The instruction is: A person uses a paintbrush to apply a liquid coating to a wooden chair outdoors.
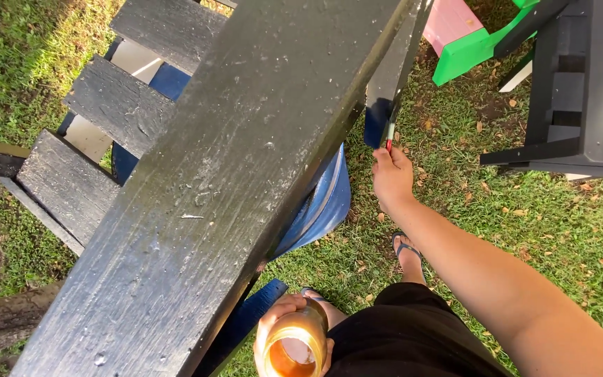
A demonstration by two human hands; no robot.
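right hand [392, 178]: grips paintbrush [389, 132] | left hand [280, 328]: holds jar [294, 349]

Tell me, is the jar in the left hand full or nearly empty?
Nearly empty: the open jar in the left hand shows only a shallow orange layer at its bottom.

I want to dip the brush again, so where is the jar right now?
In the head view the jar sits at the bottom centre, held in the left hand, just right of the black plank and above the grass.
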